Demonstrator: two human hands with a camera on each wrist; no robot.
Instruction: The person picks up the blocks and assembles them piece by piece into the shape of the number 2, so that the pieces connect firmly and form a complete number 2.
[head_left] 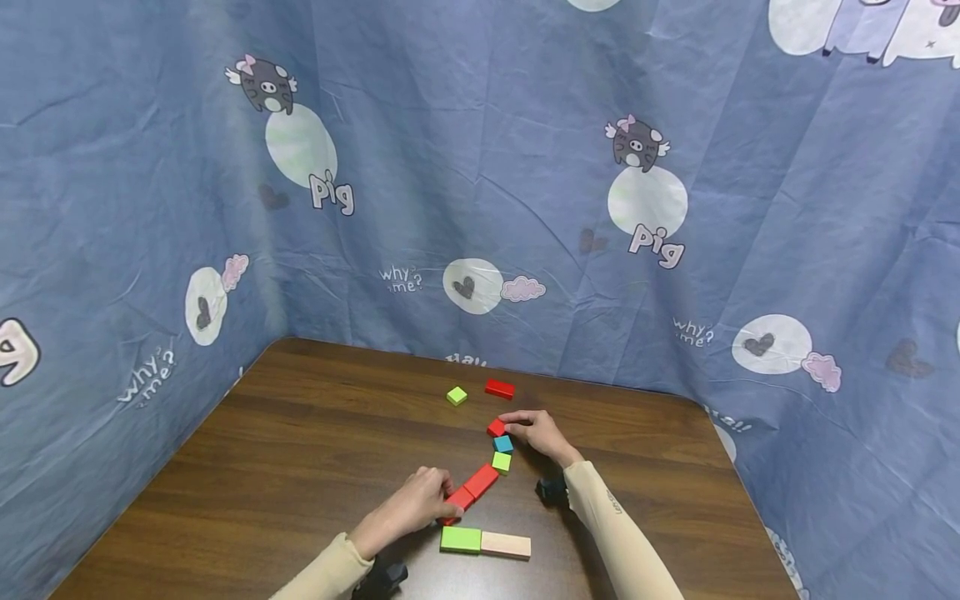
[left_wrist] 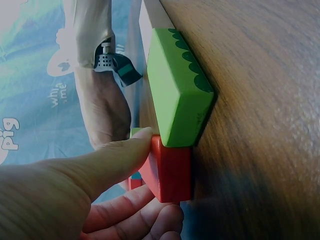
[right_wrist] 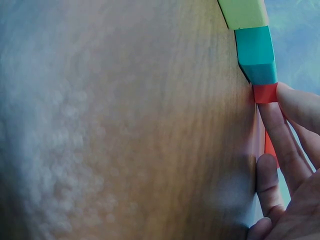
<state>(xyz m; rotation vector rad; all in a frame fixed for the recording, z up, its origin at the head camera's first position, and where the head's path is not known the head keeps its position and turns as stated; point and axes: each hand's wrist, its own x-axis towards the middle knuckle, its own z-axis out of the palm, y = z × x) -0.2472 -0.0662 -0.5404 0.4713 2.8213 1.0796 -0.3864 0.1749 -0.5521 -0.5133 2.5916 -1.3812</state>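
Note:
In the head view my left hand (head_left: 420, 502) pinches the nearer of two long red blocks (head_left: 457, 503), thumb on one side and fingers on the other. The second long red block (head_left: 481, 481) continues the line away from me. Beyond it stand a light green cube (head_left: 502, 462) and a blue cube (head_left: 503, 444). At the far end my right hand (head_left: 542, 435) pinches a small red block (head_left: 497, 427), which in the right wrist view sits against the blue cube (right_wrist: 257, 52). A green block (left_wrist: 177, 95) lies close beside the left hand's red block (left_wrist: 172, 172).
A pale wooden block (head_left: 506, 546) lies end to end with the green block near the front. Farther back are a lime cube (head_left: 457, 396) and a separate red block (head_left: 499, 389). A blue printed curtain (head_left: 480, 183) hangs behind the brown table (head_left: 300, 442).

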